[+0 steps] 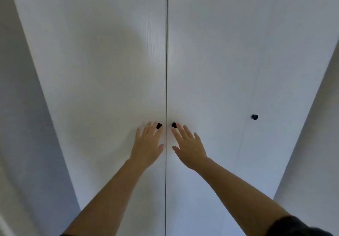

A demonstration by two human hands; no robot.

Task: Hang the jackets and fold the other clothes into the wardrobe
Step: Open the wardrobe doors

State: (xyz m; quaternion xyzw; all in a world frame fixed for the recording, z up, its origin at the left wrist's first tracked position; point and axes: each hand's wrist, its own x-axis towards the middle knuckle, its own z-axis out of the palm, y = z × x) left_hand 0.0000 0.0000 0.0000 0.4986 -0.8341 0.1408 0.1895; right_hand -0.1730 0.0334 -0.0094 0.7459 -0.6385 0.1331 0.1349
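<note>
lying flat against wardrobe doors (102, 67), left hand (148, 144) and right hand (189, 147) flanking centre seam (166, 52); both grips wide, fingers (187, 134) straight, tips beside left knob (159, 125), right knob (174, 125).

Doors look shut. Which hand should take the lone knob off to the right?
Right. The right hand lies on that side of the seam, nearer the lone knob; the left hand would have to cross it.

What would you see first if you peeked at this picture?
The left hand and right hand, fingers straight, stretch out in the middle. Right by them sit a black left knob and right knob, either side of the seam between tall white doors. A third knob sits farther right.
</note>
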